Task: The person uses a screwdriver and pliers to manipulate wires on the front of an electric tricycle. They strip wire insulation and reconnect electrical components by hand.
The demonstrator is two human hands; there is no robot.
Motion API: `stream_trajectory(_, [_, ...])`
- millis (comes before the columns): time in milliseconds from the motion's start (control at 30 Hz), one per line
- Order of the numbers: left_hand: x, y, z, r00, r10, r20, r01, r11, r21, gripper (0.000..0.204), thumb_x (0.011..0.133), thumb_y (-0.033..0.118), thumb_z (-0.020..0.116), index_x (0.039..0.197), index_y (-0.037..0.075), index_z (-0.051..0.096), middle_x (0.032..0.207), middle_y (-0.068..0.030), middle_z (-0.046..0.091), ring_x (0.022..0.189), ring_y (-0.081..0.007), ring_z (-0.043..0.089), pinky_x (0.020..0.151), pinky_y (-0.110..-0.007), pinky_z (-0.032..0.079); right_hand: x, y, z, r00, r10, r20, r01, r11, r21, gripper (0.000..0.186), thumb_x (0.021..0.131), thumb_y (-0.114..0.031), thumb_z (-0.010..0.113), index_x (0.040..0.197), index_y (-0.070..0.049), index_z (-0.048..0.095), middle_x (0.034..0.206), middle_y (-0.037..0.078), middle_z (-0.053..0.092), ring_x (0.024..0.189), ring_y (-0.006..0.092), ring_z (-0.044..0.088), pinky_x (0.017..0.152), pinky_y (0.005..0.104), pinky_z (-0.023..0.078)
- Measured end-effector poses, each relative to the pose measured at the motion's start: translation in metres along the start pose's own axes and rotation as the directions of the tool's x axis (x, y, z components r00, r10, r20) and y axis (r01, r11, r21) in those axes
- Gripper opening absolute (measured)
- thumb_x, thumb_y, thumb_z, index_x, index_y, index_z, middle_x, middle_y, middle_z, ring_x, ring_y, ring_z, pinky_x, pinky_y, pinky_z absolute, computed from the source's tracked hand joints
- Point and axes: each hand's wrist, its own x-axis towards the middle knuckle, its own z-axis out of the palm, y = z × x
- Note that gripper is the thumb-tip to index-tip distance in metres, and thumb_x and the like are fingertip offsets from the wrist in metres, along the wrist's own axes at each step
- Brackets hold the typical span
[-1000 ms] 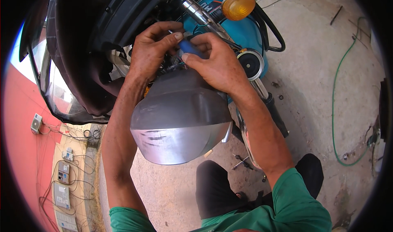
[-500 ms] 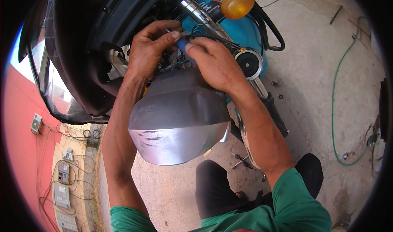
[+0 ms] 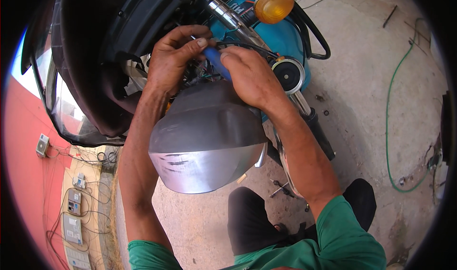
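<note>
Rough concrete ground (image 3: 357, 117) spreads under a vehicle's front end, with a pink wall (image 3: 28, 127) at far left. Between the two hands, just above a grey and silver headlight housing (image 3: 207, 127), sits a blue-handled tool (image 3: 217, 63), tilted, its thin metal end pointing up and left. Right hand (image 3: 254, 75): fingers and thumb closed around the blue handle. Left hand (image 3: 171, 58): thumb and fingers bent in close beside the metal end — whether they grip it or something behind, I cannot tell. Loose wiring (image 3: 204, 71) shows below the tool. Further out come a chrome tube (image 3: 229, 16), an amber lamp (image 3: 274, 6), turquoise bodywork (image 3: 281, 34) and a round black disc (image 3: 288, 75) with a silver rim — then, well apart, a green hose (image 3: 388, 108) curving along the ground.
</note>
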Motion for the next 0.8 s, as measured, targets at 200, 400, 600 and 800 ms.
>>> stream_trajectory(200, [0.001,0.003,0.004,1.000,0.017,0.010,-0.017,0.999,-0.035,0.028,0.092,0.001,0.069,0.120,0.000,0.067,0.114,-0.0131,0.071,0.106,-0.0223,0.069,0.093,-0.035,0.056,-0.009,-0.008,0.002,0.996,-0.035,-0.084,0.045,0.991,0.127,0.044,0.086,-0.020,0.076,0.121,0.002,0.061,0.108,0.019,0.071,0.101,0.0293,0.072,0.090,0.0391,0.056])
stream_trajectory(400, [0.004,0.001,0.000,0.999,0.032,0.026,-0.031,0.999,-0.026,0.028,0.091,0.001,0.069,0.119,0.000,0.068,0.114,-0.0132,0.071,0.108,-0.0228,0.068,0.095,-0.036,0.055,-0.001,-0.005,0.000,0.996,0.082,0.033,-0.086,0.984,0.155,0.044,0.085,-0.017,0.076,0.121,0.002,0.061,0.108,0.019,0.071,0.098,0.0279,0.072,0.089,0.0382,0.056])
stream_trajectory(600, [0.004,0.001,-0.002,0.998,0.041,0.040,-0.037,0.994,-0.102,0.030,0.091,0.002,0.071,0.120,0.000,0.067,0.117,-0.0139,0.070,0.111,-0.0237,0.067,0.096,-0.036,0.055,-0.009,-0.007,0.005,0.991,-0.048,-0.128,0.064,0.990,0.123,0.048,0.096,-0.040,0.056,0.120,0.002,0.065,0.105,0.020,0.071,0.102,0.0365,0.069,0.094,0.0448,0.051])
stream_trajectory(800, [0.003,0.005,0.001,0.999,0.032,0.005,-0.031,0.999,-0.030,0.033,0.091,0.003,0.071,0.123,-0.001,0.066,0.119,-0.0132,0.069,0.114,-0.0247,0.067,0.099,-0.038,0.054,0.001,0.001,0.001,0.995,0.094,0.013,-0.095,0.976,0.197,0.040,0.090,-0.025,0.069,0.121,0.000,0.062,0.107,0.019,0.071,0.099,0.0311,0.071,0.090,0.0407,0.054])
